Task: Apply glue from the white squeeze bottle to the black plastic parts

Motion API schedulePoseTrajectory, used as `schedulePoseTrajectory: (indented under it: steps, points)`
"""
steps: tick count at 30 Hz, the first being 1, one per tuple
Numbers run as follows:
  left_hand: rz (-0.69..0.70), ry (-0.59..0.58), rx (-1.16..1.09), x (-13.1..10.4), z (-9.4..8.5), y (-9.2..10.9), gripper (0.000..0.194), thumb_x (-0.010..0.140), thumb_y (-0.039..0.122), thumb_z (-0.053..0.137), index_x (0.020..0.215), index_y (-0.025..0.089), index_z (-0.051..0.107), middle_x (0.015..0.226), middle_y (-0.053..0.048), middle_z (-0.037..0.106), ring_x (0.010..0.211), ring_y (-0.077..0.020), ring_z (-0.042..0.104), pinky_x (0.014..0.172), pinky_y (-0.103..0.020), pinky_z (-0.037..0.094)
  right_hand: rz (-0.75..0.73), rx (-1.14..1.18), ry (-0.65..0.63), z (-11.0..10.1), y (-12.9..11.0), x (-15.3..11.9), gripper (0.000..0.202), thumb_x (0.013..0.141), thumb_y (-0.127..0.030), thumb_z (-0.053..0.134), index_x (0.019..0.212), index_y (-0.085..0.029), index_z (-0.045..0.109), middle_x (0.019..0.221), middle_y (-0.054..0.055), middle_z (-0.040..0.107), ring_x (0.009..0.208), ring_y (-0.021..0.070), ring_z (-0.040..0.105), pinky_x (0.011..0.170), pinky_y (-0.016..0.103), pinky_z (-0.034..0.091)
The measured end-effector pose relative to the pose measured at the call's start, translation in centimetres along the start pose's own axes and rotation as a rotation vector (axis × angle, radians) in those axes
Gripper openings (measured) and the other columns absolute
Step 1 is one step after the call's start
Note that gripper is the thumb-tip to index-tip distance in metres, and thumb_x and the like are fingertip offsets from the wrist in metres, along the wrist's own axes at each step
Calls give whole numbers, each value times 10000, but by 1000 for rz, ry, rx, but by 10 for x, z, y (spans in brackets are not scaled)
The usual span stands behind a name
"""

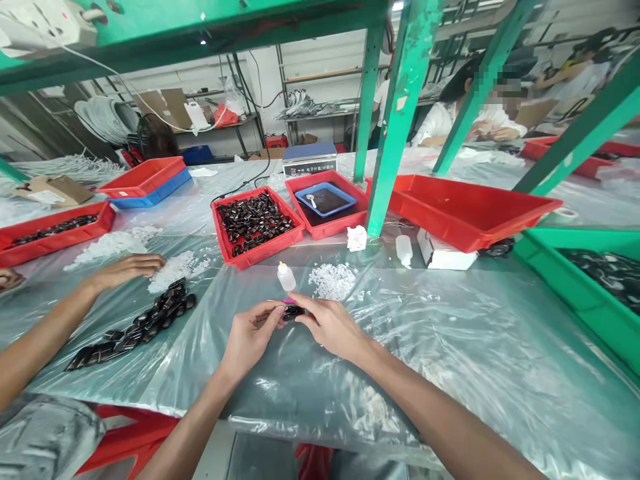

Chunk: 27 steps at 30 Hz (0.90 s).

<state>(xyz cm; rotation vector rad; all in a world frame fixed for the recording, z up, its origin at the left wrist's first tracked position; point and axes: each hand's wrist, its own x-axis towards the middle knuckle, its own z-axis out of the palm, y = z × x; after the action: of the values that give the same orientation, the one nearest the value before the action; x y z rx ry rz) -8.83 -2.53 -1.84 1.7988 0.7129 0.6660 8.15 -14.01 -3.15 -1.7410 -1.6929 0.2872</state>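
Both of my hands meet over the plastic-covered table, close to its front edge. Between them is a small glossy black part (294,312), with a bit of pink (289,301) showing at its top. My left hand (256,328) pinches the part from the left side. My right hand (327,321) closes on it from the right, index finger stretched over its top. My fingers hide much of the part. Just beyond my fingertips stands a small white squeeze bottle (287,277). Beside the bottle lies a pile of tiny white pieces (333,281).
A red tray (295,239) of black parts lies ahead, beside another red tray (327,232) holding a blue tray (340,212). A co-worker's hand (125,268) reaches in from the left above a row of black parts (135,330). Green posts (400,120) rise behind; a green bin (565,267) stands right.
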Motion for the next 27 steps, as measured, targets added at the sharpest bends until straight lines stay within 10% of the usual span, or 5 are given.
schedulePoseTrajectory:
  steps: [11,17,22,27]
  points:
    - [-9,16,123,11,-4,-7,373,865,519,661,917,161,754,780,-61,772,673,-199,713,669,-297,577,5,1,18,-4,5,3,486,1019,-227,556,1500,-286,513,1199,52,774,977,243,759,838,344,574]
    - [159,-173,553,15,-22,-8,311,963,447,550,979,236,778,957,-40,789,780,-193,687,723,-295,516,100,114,124,-19,15,4,517,1002,-219,558,1511,-298,503,1234,42,765,1021,245,759,938,388,567]
    - [200,-161,415,20,-13,5,447,931,498,619,1281,230,689,1013,-61,777,843,-197,694,685,-276,524,122,199,126,-17,13,2,529,991,-247,577,1510,-313,496,1231,26,766,924,208,765,950,376,564]
    - [215,-173,309,29,5,7,340,932,439,631,1166,222,747,996,-63,787,827,-194,707,728,-281,547,118,236,114,-17,11,4,491,962,-282,639,1445,-319,561,1128,4,789,721,162,702,806,319,572]
